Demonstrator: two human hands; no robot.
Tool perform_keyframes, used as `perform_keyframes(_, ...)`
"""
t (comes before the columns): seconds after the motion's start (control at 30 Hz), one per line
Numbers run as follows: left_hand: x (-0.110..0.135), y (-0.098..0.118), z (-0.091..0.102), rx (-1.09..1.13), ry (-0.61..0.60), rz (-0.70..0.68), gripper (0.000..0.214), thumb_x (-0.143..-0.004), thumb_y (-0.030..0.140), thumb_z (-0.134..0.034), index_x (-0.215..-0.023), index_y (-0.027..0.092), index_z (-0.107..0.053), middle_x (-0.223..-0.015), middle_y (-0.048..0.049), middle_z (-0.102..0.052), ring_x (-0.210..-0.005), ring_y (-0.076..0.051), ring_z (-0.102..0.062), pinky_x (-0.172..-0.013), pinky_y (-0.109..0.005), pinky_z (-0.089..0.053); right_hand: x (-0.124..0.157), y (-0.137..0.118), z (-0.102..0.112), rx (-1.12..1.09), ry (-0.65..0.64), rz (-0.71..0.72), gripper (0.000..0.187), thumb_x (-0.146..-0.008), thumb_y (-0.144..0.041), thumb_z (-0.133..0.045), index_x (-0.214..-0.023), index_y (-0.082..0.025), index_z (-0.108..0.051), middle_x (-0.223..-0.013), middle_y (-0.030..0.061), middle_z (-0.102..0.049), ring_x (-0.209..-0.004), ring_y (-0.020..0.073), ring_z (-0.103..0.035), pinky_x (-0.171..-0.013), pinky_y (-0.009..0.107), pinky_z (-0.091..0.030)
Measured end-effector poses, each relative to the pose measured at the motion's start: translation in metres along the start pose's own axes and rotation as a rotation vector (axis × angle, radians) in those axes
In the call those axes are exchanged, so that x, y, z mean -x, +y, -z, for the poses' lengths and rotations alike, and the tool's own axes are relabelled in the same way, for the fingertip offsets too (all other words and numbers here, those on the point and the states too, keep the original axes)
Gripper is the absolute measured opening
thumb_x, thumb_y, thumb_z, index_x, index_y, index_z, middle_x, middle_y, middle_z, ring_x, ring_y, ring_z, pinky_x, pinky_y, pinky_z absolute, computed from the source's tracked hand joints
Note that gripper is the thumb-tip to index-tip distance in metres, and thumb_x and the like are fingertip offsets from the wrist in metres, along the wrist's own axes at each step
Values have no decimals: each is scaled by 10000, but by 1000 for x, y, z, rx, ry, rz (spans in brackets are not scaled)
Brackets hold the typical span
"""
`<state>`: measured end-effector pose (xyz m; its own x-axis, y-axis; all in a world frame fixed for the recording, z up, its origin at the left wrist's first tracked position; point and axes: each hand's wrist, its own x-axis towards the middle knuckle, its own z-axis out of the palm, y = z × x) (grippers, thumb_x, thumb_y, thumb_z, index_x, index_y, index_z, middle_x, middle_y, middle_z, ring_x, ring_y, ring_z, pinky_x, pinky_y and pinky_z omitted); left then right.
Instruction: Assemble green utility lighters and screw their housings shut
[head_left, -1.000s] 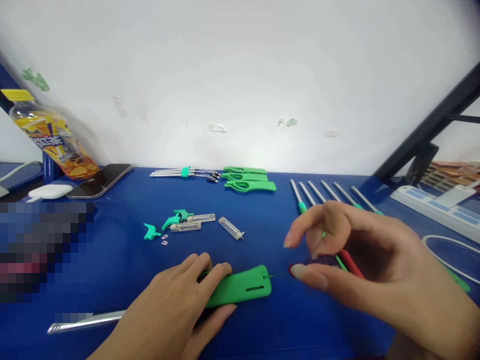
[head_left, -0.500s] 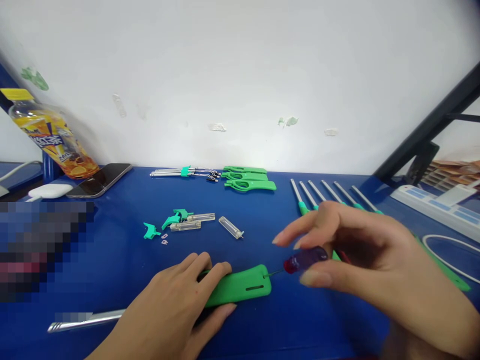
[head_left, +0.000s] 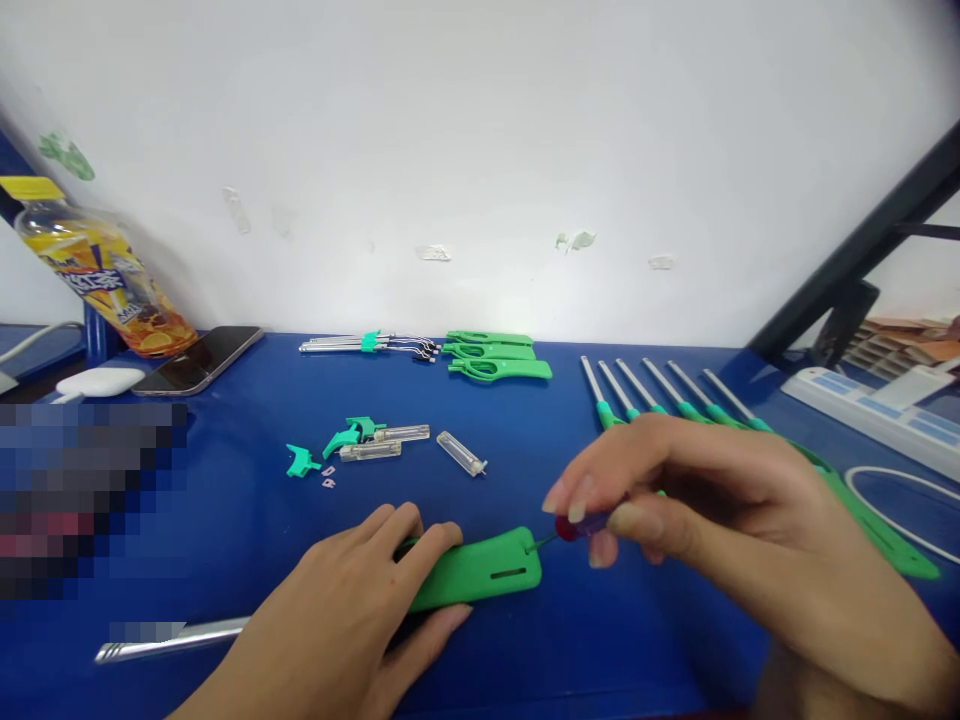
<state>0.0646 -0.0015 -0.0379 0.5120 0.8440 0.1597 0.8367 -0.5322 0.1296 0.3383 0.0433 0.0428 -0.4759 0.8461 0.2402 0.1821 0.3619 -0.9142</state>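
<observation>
My left hand [head_left: 367,590] is closed around a green long-necked lighter [head_left: 480,572], pressing it against the blue table. The lighter's metal tube [head_left: 176,638] sticks out to the left of my wrist. In my right hand [head_left: 690,520] is a small screwdriver [head_left: 574,524] with a red and purple handle, gripped between thumb and fingers. Its thin shaft slants down to a hole at the end of the green handle, and the tip seems to be in that hole. Beyond my left hand lie clear fuel tanks [head_left: 371,452] and teal triggers [head_left: 302,461].
Green handle shells [head_left: 499,369] and metal tubes with wires [head_left: 345,344] lie along the wall. Several lighters [head_left: 660,385] are lined up behind my right hand. A drink bottle [head_left: 105,270] and phone [head_left: 201,361] stand left; a power strip [head_left: 877,415] and white cable lie right.
The fingers of my right hand have closed further around the screwdriver handle and shifted slightly left, covering more of it. My left hand and the lighter have stayed in place.
</observation>
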Motion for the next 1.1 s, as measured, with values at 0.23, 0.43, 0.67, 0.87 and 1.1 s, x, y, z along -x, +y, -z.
perform_keyframes(0.23, 0, -2, -2, -7, -1, -5, 330, -1057, 380, -570, -1373, 287, -596, -1262, -99, -721, -1077, -351, -742, -798, -487, -649, 2, 0, -7, -64, 150, -40, 311, -735, -314, -968, -741, -305, -657, -847, -31, -751, -795, 196, -707, -601, 266, -539)
perform_keyframes(0.43, -2, -2, -3, 28, -15, 3, 334, -1049, 347, -590, -1379, 300, -580, -1228, -82, -703, -1050, -340, -739, -805, -503, -638, 0, -3, -4, -74, 24, -69, 131, -869, -310, -869, -951, -327, -768, -947, -14, -802, -680, 137, -713, -498, 186, -523)
perform_keyframes(0.67, -1, -1, -1, 64, -39, 10, 323, -1053, 372, -583, -1370, 310, -577, -1155, -58, -684, -990, -321, -728, -771, -474, -616, -3, 3, 1, -58, -56, -3, 97, -980, -334, -752, -993, -349, -848, -909, -8, -831, -683, 120, -751, -565, 162, -555)
perform_keyframes(0.87, -1, -3, -5, 49, -10, -5, 338, -1067, 392, -563, -1395, 311, -555, -1220, -79, -686, -1028, -331, -726, -790, -483, -619, -5, -4, -9, 146, 133, 4, 46, -886, -368, -841, -850, -370, -812, -864, -58, -815, -804, 148, -755, -583, 184, -521)
perform_keyframes(1.1, 1, -6, -7, 24, 39, -52, 344, -1071, 403, -574, -1407, 331, -572, -1181, -68, -696, -974, -307, -740, -739, -434, -628, -8, -3, -12, 261, 270, 73, 90, -947, -442, -778, -897, -371, -805, -748, -69, -787, -607, 122, -720, -482, 189, -494)
